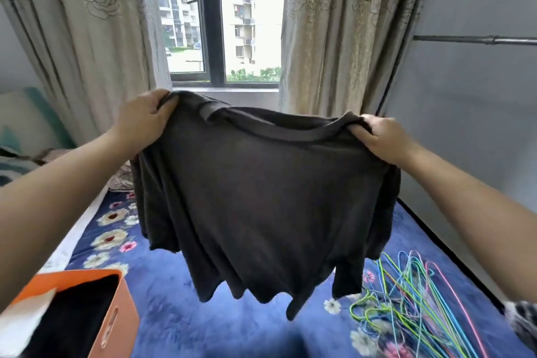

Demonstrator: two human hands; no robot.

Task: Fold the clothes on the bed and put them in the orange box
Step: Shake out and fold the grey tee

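Note:
A dark grey T-shirt [261, 197] hangs spread in the air above the bed. My left hand [142, 119] grips its left shoulder and my right hand [383, 136] grips its right shoulder, both with fingers curled into the cloth. The hem dangles clear of the blue flowered bedspread [180, 314]. The orange box [122, 308] stands at the lower left on the bed, with dark folded cloth and a white piece inside it.
A heap of coloured wire hangers [412, 305] lies on the bed at the lower right. More crumpled clothes [122, 177] sit behind the shirt at the left. A window with curtains is ahead; a metal rail [476, 39] juts out at the right wall.

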